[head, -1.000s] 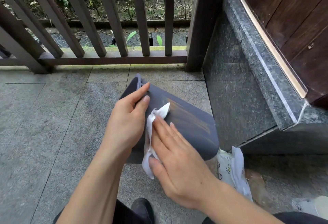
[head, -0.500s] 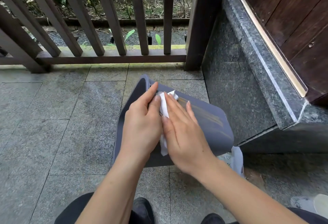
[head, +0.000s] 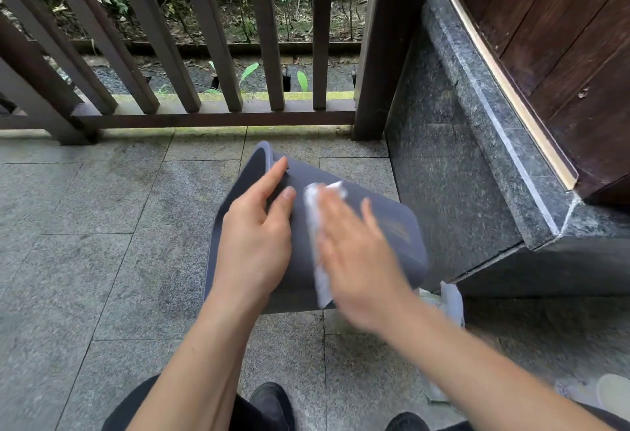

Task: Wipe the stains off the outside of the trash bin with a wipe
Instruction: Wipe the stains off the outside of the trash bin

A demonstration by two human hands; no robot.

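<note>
Right hand [head: 358,260] flat, sliding wipe [head: 318,243] back down bin [head: 392,226]; left hand [head: 255,243] fingers still straight

the trash bin [head: 385,222] lies tipped on its side on the floor [head: 85,243], its open mouth to the left. the railing [head: 204,113] stands behind it, and a stone step [head: 477,157] rises just to its right, with a wooden door [head: 562,38] above that. the left hand [head: 255,239] rests on the bin near the rim. the right hand [head: 361,260] lies just right of it, pressing a wipe [head: 317,226] flat on the bin's upper side. a wipe packet [head: 450,301] lies on the floor at the bin's near right corner, partly behind the right wrist.
</note>
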